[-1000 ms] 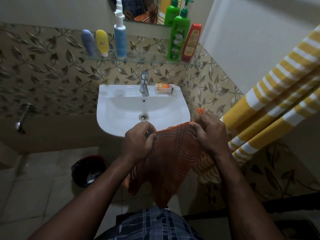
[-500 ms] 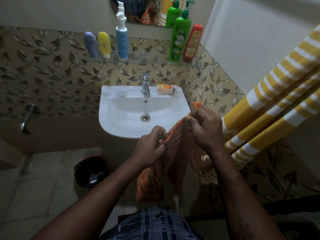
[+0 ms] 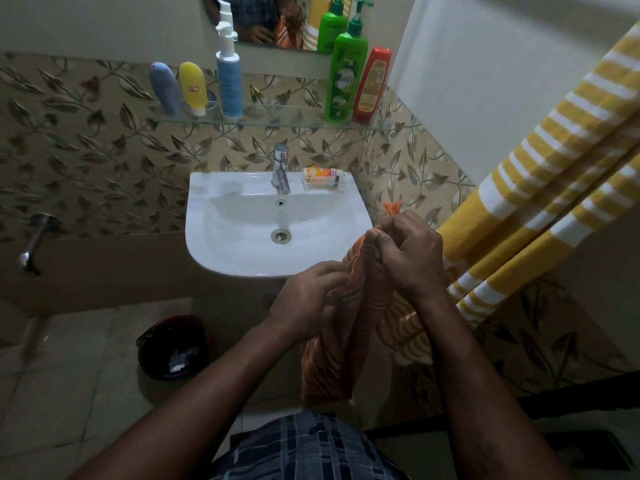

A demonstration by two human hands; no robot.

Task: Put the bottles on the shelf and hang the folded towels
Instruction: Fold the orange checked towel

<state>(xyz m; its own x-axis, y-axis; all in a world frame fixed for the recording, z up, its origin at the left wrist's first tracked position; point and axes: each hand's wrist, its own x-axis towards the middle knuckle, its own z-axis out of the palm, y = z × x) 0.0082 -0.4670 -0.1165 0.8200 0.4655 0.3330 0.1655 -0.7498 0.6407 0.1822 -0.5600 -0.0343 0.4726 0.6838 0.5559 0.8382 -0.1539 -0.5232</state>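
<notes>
An orange striped towel (image 3: 332,355) hangs folded lengthwise in front of the sink. My right hand (image 3: 408,258) grips its top edge, and my left hand (image 3: 308,303) pinches it just below and to the left. A yellow and white striped towel (image 3: 540,188) hangs along the right wall. On the glass shelf (image 3: 277,120) stand a grey-blue tube (image 3: 163,87), a yellow tube (image 3: 193,87), a blue pump bottle (image 3: 228,74), a green pump bottle (image 3: 346,77) and a red bottle (image 3: 372,85).
A white sink (image 3: 214,237) with a tap (image 3: 280,168) and a small orange tube (image 3: 322,175) sits below the shelf. A dark bin (image 3: 173,348) stands on the tiled floor at left. A wall tap (image 3: 33,240) juts out far left. A mirror (image 3: 270,19) is above.
The orange towel was spread wide between both hands; now my left hand has come over to the right and the towel hangs folded into a narrow strip.
</notes>
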